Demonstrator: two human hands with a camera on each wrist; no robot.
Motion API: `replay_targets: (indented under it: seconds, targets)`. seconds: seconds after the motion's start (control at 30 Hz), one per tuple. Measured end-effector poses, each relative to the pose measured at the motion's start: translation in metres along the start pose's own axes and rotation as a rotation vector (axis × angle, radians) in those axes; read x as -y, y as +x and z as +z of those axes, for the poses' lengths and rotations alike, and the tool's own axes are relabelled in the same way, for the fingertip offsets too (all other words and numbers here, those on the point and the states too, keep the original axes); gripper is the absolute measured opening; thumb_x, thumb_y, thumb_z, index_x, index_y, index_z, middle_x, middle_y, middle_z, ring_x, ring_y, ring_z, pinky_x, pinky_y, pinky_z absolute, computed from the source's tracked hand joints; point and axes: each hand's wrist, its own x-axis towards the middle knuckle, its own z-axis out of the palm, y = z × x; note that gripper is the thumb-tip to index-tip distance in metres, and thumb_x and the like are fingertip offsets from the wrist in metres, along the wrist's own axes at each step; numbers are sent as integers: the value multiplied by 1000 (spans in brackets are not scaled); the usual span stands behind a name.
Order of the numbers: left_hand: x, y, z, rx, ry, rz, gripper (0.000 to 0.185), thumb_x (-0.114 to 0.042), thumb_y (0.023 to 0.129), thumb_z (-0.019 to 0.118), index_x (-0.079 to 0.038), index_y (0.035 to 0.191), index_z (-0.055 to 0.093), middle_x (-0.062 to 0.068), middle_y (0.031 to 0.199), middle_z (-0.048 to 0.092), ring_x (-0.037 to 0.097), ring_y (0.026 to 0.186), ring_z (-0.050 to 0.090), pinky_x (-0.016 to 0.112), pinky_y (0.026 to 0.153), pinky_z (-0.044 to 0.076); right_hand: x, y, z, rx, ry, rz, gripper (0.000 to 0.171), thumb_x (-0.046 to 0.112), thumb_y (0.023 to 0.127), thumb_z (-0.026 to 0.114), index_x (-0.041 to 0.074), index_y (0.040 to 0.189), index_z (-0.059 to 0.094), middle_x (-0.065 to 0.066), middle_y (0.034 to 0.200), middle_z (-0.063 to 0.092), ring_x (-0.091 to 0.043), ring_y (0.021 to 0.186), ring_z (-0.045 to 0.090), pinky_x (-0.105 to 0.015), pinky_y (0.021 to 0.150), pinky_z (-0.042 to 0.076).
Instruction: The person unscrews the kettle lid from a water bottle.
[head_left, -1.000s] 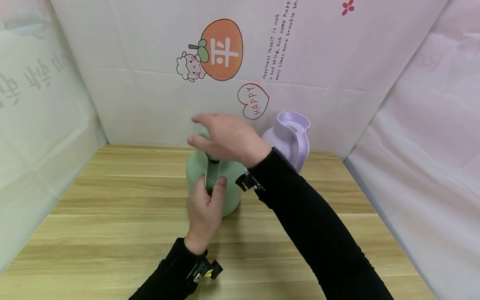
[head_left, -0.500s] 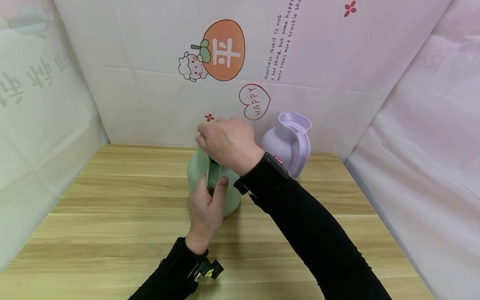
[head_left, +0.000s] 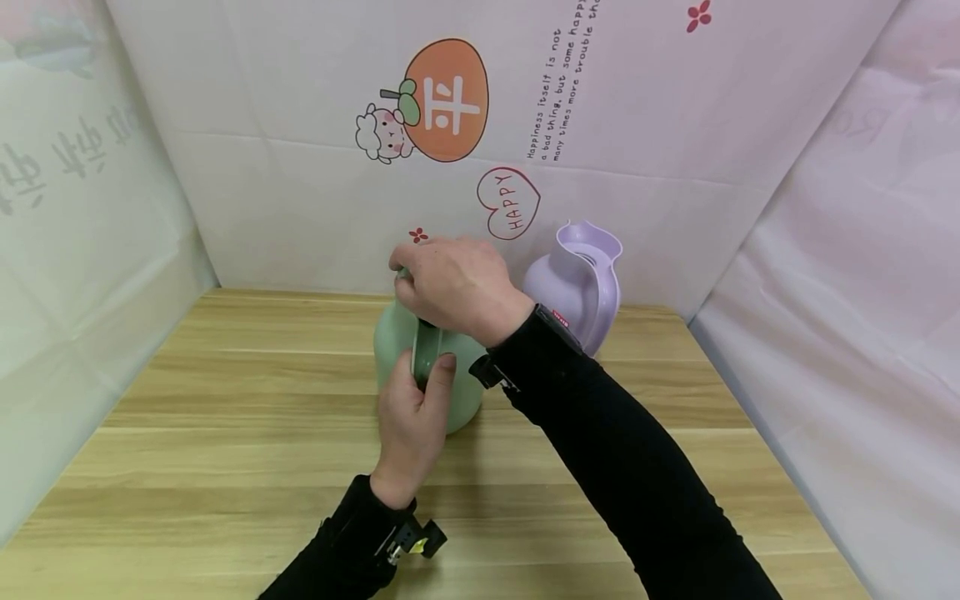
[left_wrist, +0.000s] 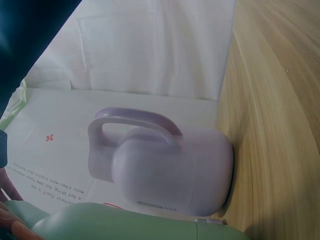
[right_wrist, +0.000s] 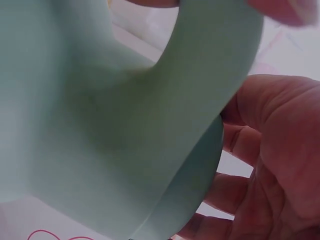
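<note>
A light green thermos jug (head_left: 467, 400) stands upright on the wooden table. My left hand (head_left: 411, 437) grips its handle, thumb on the near right side. Over the jug's top, my right hand (head_left: 461, 287) holds the green lid (right_wrist: 197, 170), fingers bent round its edge in the right wrist view; in the head view that hand hides most of the lid. Fingers (left_wrist: 7, 220) of the right hand also show at the jug's top end in the left wrist view. Behind and to the right stands a lilac thermos jug (head_left: 558, 287), partly covered by the right wrist.
The wooden table (head_left: 225, 467) meets a white printed cloth backdrop (head_left: 300, 208) close behind both jugs. Cloth walls rise at the left and the right (head_left: 847, 292). Each wrist carries a small black camera mount.
A second ago my right hand was above the green jug with thumb and fingers spread; it has since closed onto the lid. The left hand keeps its grip on the handle.
</note>
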Motion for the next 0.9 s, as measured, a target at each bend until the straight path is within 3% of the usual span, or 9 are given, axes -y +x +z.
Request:
replay_targets:
  seconds: [0.37,0.9]
  targets:
    - [0,1,1,2,-11,10,27,-15,106,61,-9,84,47,-5,68,32,9,56,29,26,56,30,-6,2,0,36,61,-39,35,25,100,52,31,130,69,10,113,75,-12,80,63,-34,63,50]
    - [0,1,1,-5,-9,2,27,-16,106,61,-9,84,47,-5,68,33,10,57,31,27,57,32,-16,4,-2,119,245,-123,29,20,95,60,23,123,67,7,109,70,-13,88,61,-30,79,49]
